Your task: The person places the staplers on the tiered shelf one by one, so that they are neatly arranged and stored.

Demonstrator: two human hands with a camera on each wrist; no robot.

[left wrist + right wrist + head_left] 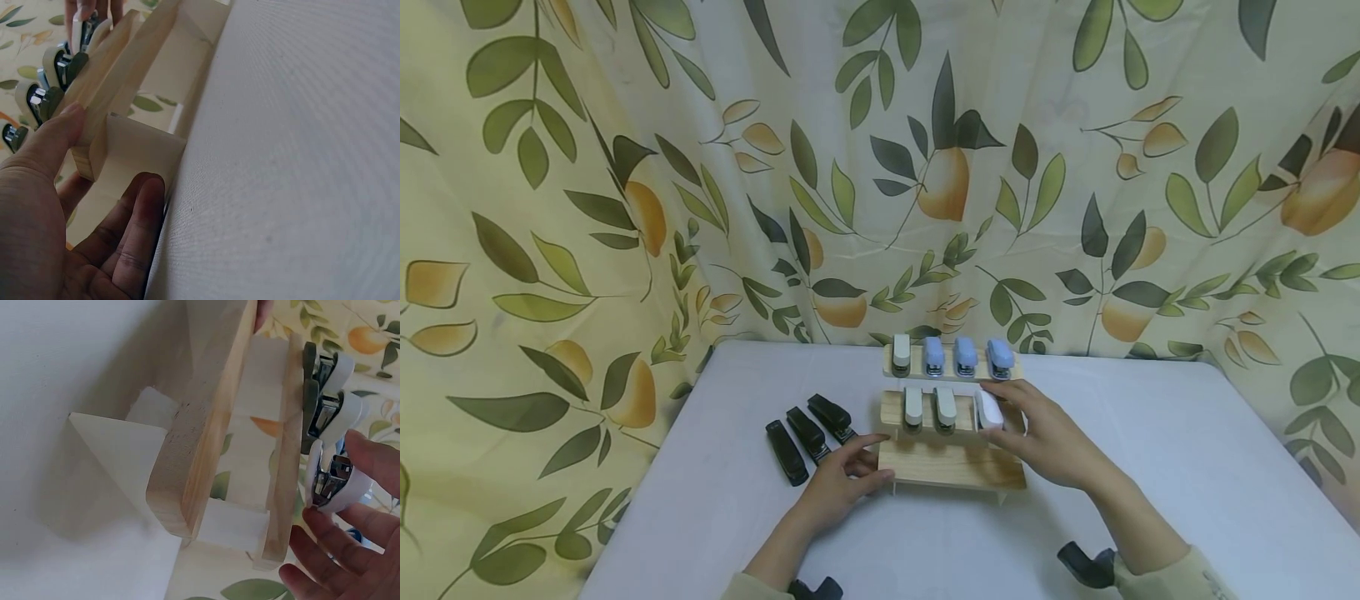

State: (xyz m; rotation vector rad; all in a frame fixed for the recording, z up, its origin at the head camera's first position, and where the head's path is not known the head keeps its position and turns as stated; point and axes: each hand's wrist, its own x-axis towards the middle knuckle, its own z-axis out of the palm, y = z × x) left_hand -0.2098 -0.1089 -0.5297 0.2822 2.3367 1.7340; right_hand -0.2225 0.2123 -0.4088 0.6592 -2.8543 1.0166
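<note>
Head view: left hand holds left end of wooden stand, fingers bent. Right hand has white stapler at right end of middle shelf. Two pale staplers just left. Blue staplers on far shelf. Black staplers left on table.

Left wrist view: fingertip touches wood edge; other fingers curl near pale leg.

Right wrist view: thumb and finger pinch white stapler.

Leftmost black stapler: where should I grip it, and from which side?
Grip the leftmost black stapler probably across its slim middle, from above and the left: it is long and narrow, with open white tabletop on its left, while the middle black stapler sits close on its right.
</note>
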